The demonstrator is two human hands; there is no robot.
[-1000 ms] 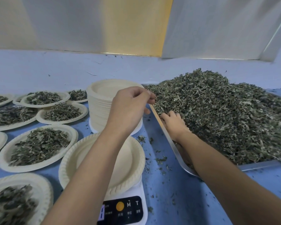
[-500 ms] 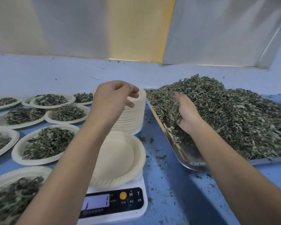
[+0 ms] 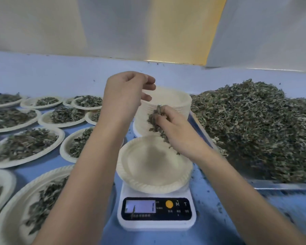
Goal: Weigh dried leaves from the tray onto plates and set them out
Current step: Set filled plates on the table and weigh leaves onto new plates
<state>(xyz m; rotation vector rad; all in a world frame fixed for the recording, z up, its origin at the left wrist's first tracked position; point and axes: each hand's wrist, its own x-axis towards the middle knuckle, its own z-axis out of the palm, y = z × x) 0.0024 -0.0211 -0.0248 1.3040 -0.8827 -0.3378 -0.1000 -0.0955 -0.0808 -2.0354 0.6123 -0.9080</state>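
Observation:
An empty cream paper plate [image 3: 154, 167] sits on a white digital scale [image 3: 156, 212] in the middle. My right hand [image 3: 175, 129] hovers over the plate's far right rim and grips a handful of dried leaves [image 3: 154, 119]; a few bits hang below it. My left hand [image 3: 126, 93] is raised above and behind the plate, in front of the plate stack, fingers loosely curled and holding nothing. On the right, the metal tray [image 3: 281, 185] holds a large heap of dried leaves [image 3: 258, 126].
A tall stack of empty paper plates [image 3: 173, 103] stands behind the scale. Several filled plates [image 3: 25, 147] cover the blue table on the left, one close at the front left [image 3: 33, 207]. A pale wall runs along the back. Leaf crumbs lie near the tray.
My right hand lifted a handful of leaves out of the tray and carried it left over the plate on the scale. My left hand rose slightly and stayed empty.

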